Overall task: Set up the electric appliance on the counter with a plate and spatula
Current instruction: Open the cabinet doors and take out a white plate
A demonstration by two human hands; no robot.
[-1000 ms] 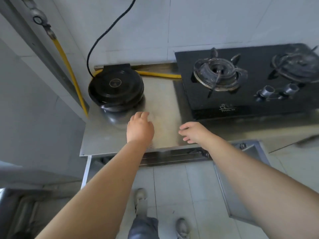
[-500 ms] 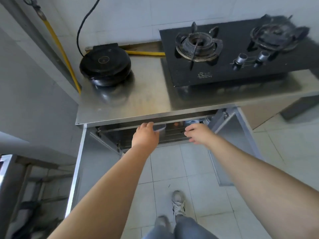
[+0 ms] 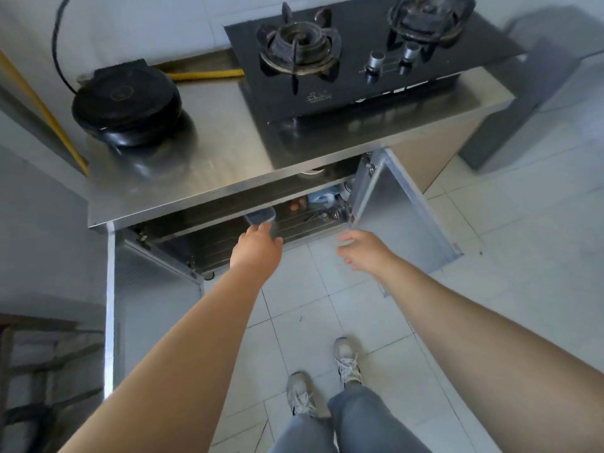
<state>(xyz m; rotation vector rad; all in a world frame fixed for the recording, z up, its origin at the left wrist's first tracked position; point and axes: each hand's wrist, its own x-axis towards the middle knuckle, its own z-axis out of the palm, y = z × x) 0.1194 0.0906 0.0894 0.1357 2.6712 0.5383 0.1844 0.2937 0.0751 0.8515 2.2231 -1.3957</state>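
Note:
A round black electric pan [image 3: 125,104], lid closed, sits at the left end of the steel counter [image 3: 225,152], its black cord running up the wall. Below the counter the cabinet stands open, showing wire shelves. My left hand [image 3: 256,248] reaches toward the shelf, fingertips at a small clear container [image 3: 260,216] on its front edge. My right hand [image 3: 362,248] hovers open and holds nothing, just in front of the shelf. No plate or spatula shows clearly; the shelf's contents are dim and partly hidden.
A black two-burner gas stove [image 3: 359,53] fills the counter's right part. A yellow gas hose [image 3: 206,74] runs behind the pan. Both cabinet doors swing outward, one at left [image 3: 153,289], one at right [image 3: 402,207]. My feet [image 3: 323,384] stand on white floor tiles.
My view has dropped and pulled back from the counter. Both hands came down from the counter top to the open cabinet below, and the left hand now reaches the clear container.

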